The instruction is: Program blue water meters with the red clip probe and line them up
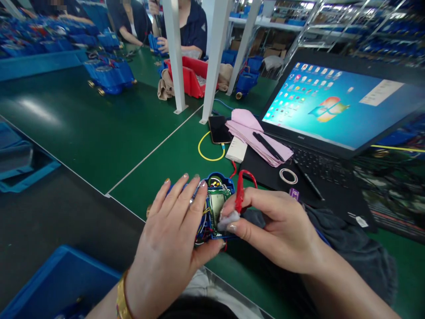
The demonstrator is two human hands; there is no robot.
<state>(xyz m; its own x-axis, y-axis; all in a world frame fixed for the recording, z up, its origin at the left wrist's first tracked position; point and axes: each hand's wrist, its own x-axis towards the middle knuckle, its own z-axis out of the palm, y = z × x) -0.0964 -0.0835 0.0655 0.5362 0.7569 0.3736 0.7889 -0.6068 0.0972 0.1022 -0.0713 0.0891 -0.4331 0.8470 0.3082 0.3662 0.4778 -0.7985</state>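
My left hand [175,221] lies across a blue device housing [217,176], fingers over its left side and thumb at its near edge, holding it on the green table. Inside the open housing are a green circuit board with a grey display [217,206] and several thin coloured wires [203,221]. My right hand [275,221] pinches a small whitish piece [228,220] against the display's right side. A red cable [239,190] loops up beside those fingers; whether it joins the whitish piece is hidden. Part of the housing is covered by my left hand.
Right of the housing are a laptop [332,106], pink cloths [249,133], a tape roll [288,176] and dark fabric [352,257]. A phone [219,129] with a yellow cable lies behind. White posts [215,62] and a red bin [192,75] stand farther back, near co-workers.
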